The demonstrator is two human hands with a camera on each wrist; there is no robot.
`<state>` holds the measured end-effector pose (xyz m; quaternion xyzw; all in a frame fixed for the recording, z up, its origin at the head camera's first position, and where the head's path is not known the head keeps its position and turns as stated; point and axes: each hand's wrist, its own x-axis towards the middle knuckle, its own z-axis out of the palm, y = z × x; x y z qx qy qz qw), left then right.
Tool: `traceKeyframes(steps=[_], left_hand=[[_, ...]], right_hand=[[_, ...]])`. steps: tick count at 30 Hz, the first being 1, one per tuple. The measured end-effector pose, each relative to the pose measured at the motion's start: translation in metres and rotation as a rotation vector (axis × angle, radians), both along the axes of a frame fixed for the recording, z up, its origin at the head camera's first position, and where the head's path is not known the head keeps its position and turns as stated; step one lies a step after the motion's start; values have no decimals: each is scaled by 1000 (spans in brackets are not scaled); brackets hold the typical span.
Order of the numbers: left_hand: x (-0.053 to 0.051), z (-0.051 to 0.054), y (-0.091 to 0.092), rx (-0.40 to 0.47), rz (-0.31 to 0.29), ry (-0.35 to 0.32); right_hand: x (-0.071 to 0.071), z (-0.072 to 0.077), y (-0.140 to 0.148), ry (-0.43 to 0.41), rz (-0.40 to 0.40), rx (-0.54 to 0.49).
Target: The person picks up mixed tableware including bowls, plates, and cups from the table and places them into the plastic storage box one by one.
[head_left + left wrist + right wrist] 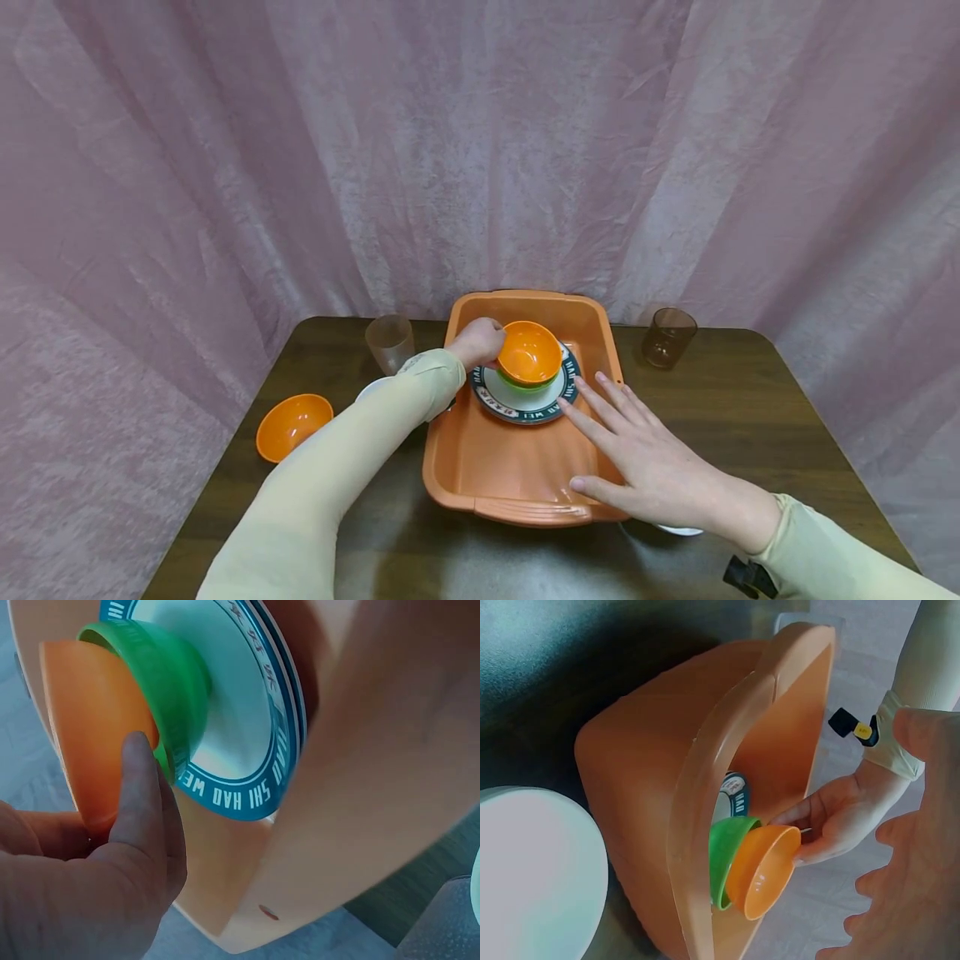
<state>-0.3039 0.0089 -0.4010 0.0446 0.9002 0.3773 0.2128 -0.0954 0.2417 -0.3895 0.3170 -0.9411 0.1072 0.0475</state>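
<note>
Pinched at its rim by my left hand point(478, 342) is an orange bowl point(529, 353), tilted inside the mouth of a green bowl point(176, 690). The green bowl stands on a white plate point(517, 410) with a dark teal lettered rim; the left wrist view shows more than one plate edge stacked there. All of these are in an orange plastic basin point(510, 475). Over the basin's right side my right hand point(652, 458) hovers, fingers spread and holding nothing. In the right wrist view the orange bowl point(763, 874) leans out of the green one.
Left of the basin are a second orange bowl point(294, 427), a clear cup point(391, 343) and a white dish point(372, 387) partly behind my left arm. A brown cup point(667, 337) stands at right. A white round dish point(536, 877) lies near my right hand. A pink curtain hangs behind.
</note>
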Motion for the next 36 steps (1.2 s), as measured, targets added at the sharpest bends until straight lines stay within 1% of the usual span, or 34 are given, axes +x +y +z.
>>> traceKeyframes(steps=[7,12,15,18,22,25,27,30,31,33,34,36], left_hand=[[-5,-7,2,-78,-10,-15],[-1,-14,0,-100,-5,-56],[2,-19,-1,-103,4,-81],[3,-21,-1,-116,-6,-90],[4,-21,-1,-195,-24,-85],[5,-20,-2,-244,-21,-86],[5,-20,-3,-242,-15,-97],[5,-18,-5,-202,0,-114],[5,-17,-6,-193,-4,-113],[5,-14,-7,-204,-32,-82],[5,-12,-8,-216,-52,-54],[6,-8,-10,-268,-99,31]], right_hand=[[1,-3,-1,-11,-1,-6],[7,-8,-2,-3,6,-10],[10,-11,-3,17,15,-19],[12,-13,-3,38,19,-21],[12,-15,-4,57,23,-22],[10,-16,-5,60,24,-26],[9,-15,-5,63,20,-26],[8,-15,-4,68,18,-25],[7,-14,-3,71,18,-24],[6,-14,-2,64,10,-19],[6,-14,-1,57,7,-18],[5,-14,0,46,0,-15]])
